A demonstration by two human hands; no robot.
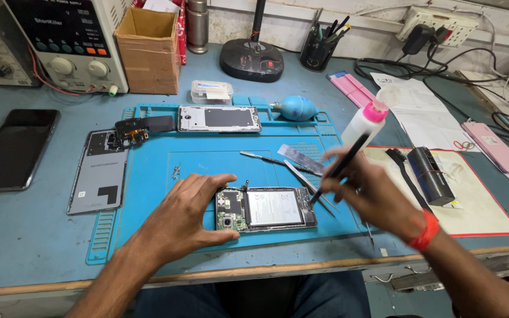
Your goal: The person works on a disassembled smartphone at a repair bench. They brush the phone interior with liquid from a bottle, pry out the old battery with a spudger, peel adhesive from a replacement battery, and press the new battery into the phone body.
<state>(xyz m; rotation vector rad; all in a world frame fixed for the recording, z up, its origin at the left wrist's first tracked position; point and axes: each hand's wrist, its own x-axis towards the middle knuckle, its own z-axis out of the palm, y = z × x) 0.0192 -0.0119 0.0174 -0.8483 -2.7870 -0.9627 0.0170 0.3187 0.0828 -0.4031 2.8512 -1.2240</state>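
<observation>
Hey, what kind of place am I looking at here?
Most likely a phone repair bench: an opened smartphone lies on a blue repair mat, a bench power supply stands behind, and the right hand holds a black tool.

One head-worn camera is looking steeply down and forward over the worktop [30,235] from close above. It is facing the wall at the far edge, with the near edge and the person's lap showing at the bottom. No second view is sharing the scene.
</observation>
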